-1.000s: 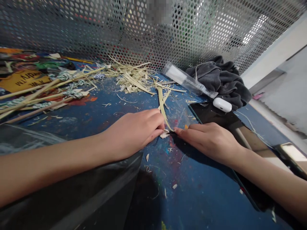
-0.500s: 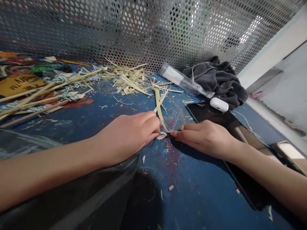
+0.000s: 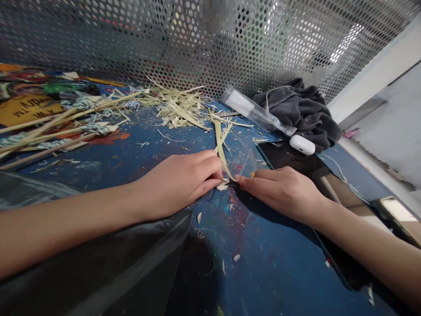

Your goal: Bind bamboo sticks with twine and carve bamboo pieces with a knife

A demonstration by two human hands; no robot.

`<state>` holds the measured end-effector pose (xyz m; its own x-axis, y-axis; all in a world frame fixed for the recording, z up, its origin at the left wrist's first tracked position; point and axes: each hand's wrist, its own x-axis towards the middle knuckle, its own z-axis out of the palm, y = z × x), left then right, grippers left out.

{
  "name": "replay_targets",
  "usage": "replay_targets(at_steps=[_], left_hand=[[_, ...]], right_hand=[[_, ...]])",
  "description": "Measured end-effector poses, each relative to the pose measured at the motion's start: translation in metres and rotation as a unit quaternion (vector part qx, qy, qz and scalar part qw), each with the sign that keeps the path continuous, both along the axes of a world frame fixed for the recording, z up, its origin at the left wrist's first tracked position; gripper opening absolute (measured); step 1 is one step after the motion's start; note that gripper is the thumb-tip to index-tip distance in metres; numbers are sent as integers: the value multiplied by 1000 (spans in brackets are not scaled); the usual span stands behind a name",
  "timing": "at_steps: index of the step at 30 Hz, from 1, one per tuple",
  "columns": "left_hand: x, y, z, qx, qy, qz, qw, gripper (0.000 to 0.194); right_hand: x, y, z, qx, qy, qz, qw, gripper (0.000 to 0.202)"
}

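Observation:
My left hand (image 3: pixel 184 184) is closed in a pinch, pressed low over the blue tabletop. A pale, flat bamboo-like piece (image 3: pixel 222 184) shows at its fingertips. My right hand (image 3: pixel 279 188) is closed around a knife; only its thin dark blade (image 3: pixel 233 184) and a bit of orange handle show. The blade tip meets the pale piece between the two hands. A long yellow-green strip (image 3: pixel 221 147) curves down from the back to my right fingertips, and thinner strips cross it by my left knuckles.
A heap of shavings (image 3: pixel 180 107) lies before the perforated metal screen (image 3: pixel 148 44). Cord-wrapped sticks (image 3: pixel 66 118) are at left, a black sheet (image 3: pixel 98 267) under my left forearm. At right are a dark tablet (image 3: pixel 332 184), white earbud case (image 3: pixel 302 145), grey cloth (image 3: pixel 302 109) and phone (image 3: pixel 394 210).
Both hands stay almost in place, still closed. The view has shifted slightly, and the pale piece and the blade lie close together as before.

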<state>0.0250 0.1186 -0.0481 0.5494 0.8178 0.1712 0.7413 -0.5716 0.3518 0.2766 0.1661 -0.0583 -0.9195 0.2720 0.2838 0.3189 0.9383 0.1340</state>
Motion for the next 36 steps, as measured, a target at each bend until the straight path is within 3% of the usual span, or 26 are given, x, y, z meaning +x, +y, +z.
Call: replay_targets(at_steps=[7,12,19,25,32,36], left_hand=[[2,-1,3,69,58,-34,995,21],[-1,-2,1,94,65,-44,992,27],[-3,0,-4,15,-27,6,1000,16],[0,0,-4,21,-2,9,1000,16],[1,0,0,21,34,-2,999,15],[1,0,-1,77,74,-24,994,17]], right_hand=[[-2,6,7,-49,-26,32,998,34],[1,6,6,4,-24,40,999,29],[3,3,-2,84,51,55,994,24],[-2,-1,-1,54,22,-1,998,28],[-4,2,3,7,-1,25,1000,33],[-4,4,5,-2,-5,37,999,31]])
